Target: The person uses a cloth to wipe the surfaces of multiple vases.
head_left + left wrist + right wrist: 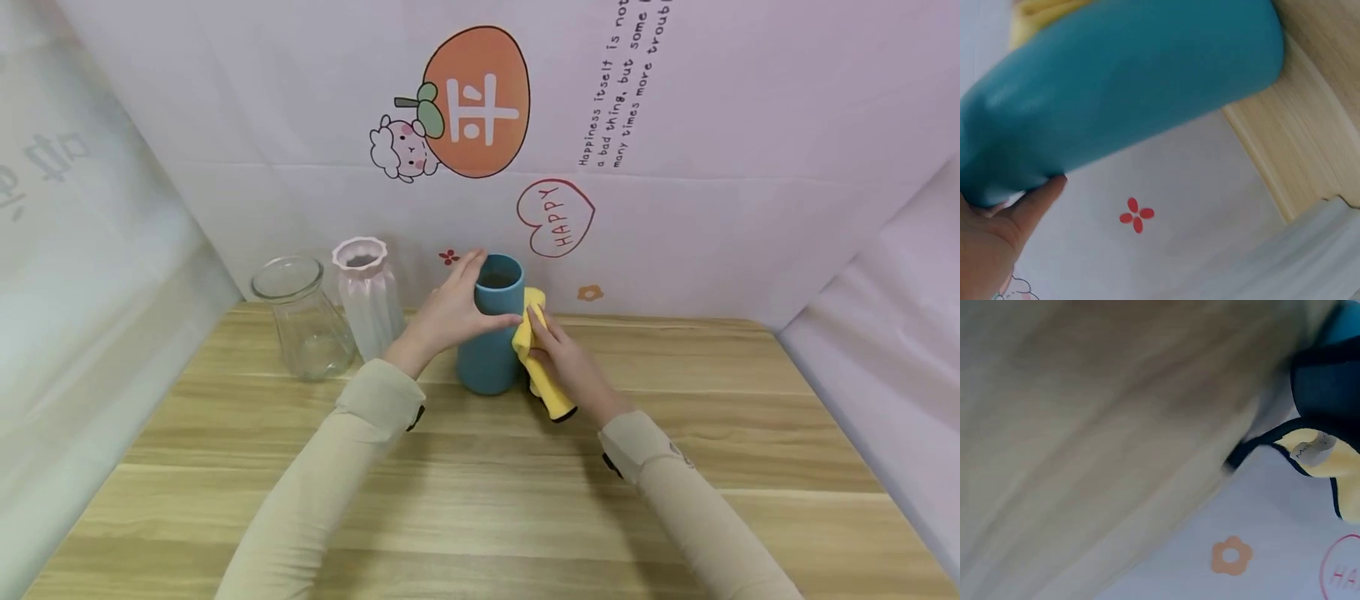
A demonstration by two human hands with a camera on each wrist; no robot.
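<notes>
A tall blue vase (pixel 489 367) stands upright on the wooden table, its mouth showing in the head view. My left hand (pixel 450 310) grips it around the upper part, with the thumb across the front and the fingers at the left of the rim. In the left wrist view, fingertips (pixel 1044 199) touch the upper end of the vase (pixel 1147 81). My right hand (pixel 576 367) holds a yellow cloth (pixel 551 393) with dark edging against the vase's right side. The right wrist view shows the cloth's tag and dark border (pixel 1316 449); that hand is out of sight there.
To the left of the blue vase stand a white-pink fluted vase (pixel 371 308) and a clear glass vase (pixel 311 333). A printed white cloth backdrop (pixel 675 250) rises behind the table (pixel 480 517), with more white fabric at both sides.
</notes>
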